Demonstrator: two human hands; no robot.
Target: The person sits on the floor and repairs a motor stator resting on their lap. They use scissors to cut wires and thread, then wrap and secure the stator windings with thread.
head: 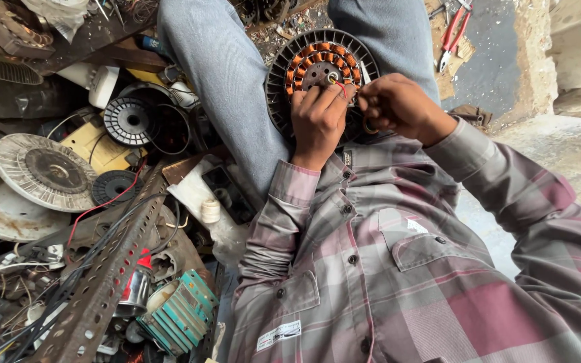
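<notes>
Head view. Stator [323,67], round, black ribbed rim with copper coils in a ring, lies between the person's knees, against the plaid shirt front. Left hand [319,117] rests on the stator's near edge, fingers curled, grip closed on a thin wire [337,83], red and yellow, at the coil ring. Right hand [398,106] just right of the stator, touching its rim, grip closed in a fist; what it pinches, cannot tell. Red pliers [454,33] on the floor, well right of the stator. White fan disc [43,171] and black spool [128,121] in the scrap heap, well left of the stator.
</notes>
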